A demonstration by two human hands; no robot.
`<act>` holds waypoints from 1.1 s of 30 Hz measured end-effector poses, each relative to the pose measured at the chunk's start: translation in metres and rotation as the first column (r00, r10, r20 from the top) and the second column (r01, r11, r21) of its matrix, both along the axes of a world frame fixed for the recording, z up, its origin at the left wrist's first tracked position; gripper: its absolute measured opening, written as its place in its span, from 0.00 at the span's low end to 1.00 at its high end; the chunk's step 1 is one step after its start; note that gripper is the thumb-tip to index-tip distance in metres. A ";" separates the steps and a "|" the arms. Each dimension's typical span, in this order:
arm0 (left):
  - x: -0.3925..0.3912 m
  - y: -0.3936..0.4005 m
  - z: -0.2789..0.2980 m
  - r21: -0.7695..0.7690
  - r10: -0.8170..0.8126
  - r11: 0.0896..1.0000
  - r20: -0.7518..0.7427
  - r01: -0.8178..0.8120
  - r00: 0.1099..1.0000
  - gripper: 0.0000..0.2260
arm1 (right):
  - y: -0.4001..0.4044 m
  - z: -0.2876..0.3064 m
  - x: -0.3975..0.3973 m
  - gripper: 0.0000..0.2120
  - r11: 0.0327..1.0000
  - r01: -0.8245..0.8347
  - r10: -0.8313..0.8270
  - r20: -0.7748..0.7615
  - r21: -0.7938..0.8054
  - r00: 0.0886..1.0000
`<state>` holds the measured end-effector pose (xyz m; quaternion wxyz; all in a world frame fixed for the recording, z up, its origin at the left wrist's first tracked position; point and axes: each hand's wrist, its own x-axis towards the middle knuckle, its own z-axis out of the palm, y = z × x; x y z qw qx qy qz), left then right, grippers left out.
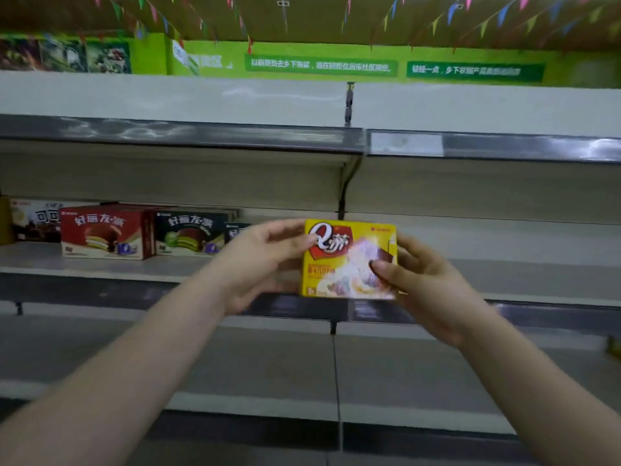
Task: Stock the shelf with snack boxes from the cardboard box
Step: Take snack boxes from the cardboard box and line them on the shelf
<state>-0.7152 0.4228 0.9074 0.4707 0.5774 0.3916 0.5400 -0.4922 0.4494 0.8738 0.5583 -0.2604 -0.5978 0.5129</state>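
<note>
Both hands hold 1 yellow rectangular cardboard snack box (349, 260) upright in front of the middle shelf (504, 274) of a pale metal store rack, its printed face turned toward the camera. The left hand (262, 260) grips the box's left edge, thumb on the front near the top left corner and fingers curled behind. The right hand (423, 284) grips the right edge, thumb pressed on the front face at mid-height and fingers wrapped round the back. The box is blurred, and whether its bottom touches the shelf cannot be told.

To the left on the same shelf stand other boxes in a row: a red cardboard pie box (104, 232), a dark box with a green pie picture (191, 235) just beside it on the right, a smaller dark box (237, 230) partly hidden behind the left hand, and a white and brown box (33, 218) at the far left, set further back.

A green banner with white lettering (319, 65) runs along the wall above the top shelf, under strings of coloured pennants (504, 11).
</note>
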 end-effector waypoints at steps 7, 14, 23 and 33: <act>0.063 -0.025 -0.053 0.015 0.063 0.998 0.158 -0.066 0.985 0.19 | -0.039 -0.048 0.044 0.26 0.998 0.066 -0.067 -0.078 -0.003 0.995; 0.076 -0.025 -0.065 0.007 0.067 0.998 0.086 -0.068 0.994 0.22 | -0.042 -0.057 0.060 0.24 0.998 0.066 -0.067 -0.032 -0.025 0.997; 0.008 -0.016 -0.025 0.150 0.167 0.976 -0.062 -0.156 0.984 0.26 | -0.009 -0.015 0.000 0.25 0.989 0.114 -0.130 0.188 0.092 0.973; -0.098 0.066 0.042 0.208 0.240 0.958 -0.191 -0.199 0.952 0.28 | 0.091 0.090 -0.093 0.33 0.946 0.055 -0.276 0.702 0.321 0.657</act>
